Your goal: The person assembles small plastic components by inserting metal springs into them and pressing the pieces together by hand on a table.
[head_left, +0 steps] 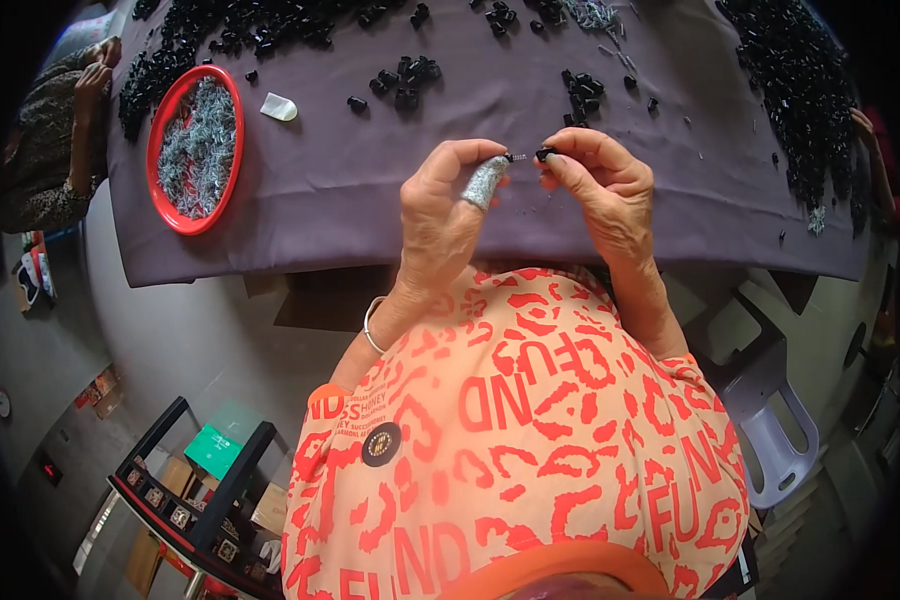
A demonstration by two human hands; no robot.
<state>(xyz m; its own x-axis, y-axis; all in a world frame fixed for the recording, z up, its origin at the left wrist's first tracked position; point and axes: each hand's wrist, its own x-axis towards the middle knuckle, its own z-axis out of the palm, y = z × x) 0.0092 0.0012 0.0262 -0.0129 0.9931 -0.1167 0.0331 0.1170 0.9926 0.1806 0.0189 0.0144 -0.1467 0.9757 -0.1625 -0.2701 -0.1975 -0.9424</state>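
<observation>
1. From where I stand: person at a surface [350, 215] draped in smooth purple-grey cloth, both hands raised close together over its near edge.
2. Left hand [438, 205]: pinching a thin, dark, ribbed metallic pin [517, 157] at the fingertips, free end pointing toward the other hand. Thumb carries a silvery-white wrap [484, 183]; a thin white bangle [371, 325] circles the wrist.
3. Right hand [610, 190]: thumb and fingers gripping a small black glossy block [545, 155], which faces the pin's tip. Small gap between the two pieces, not touching.
4. To the person's left, a red oval plastic tray [156, 150] on the cloth, heaped with thin silvery-grey metal bits [198, 150].
5. Just beside the tray, on its right, a small white rounded sleeve-like piece [279, 107] lies flat.
6. Beyond the hands, two loose clusters of black glossy pieces: one ahead of the left hand [407, 82], one ahead of the right [582, 92].
7. Bigger black heap [260, 25] along the far left; another long black heap [790, 90] down the right side. More silvery bits [592, 14] at the far edge.
8. Co-worker's patterned sleeve [55, 130] at far left; another person's hand [862, 125] by the right heap, too cut off to read.
9. Grey plastic chair [785, 440] behind, on the right.
</observation>
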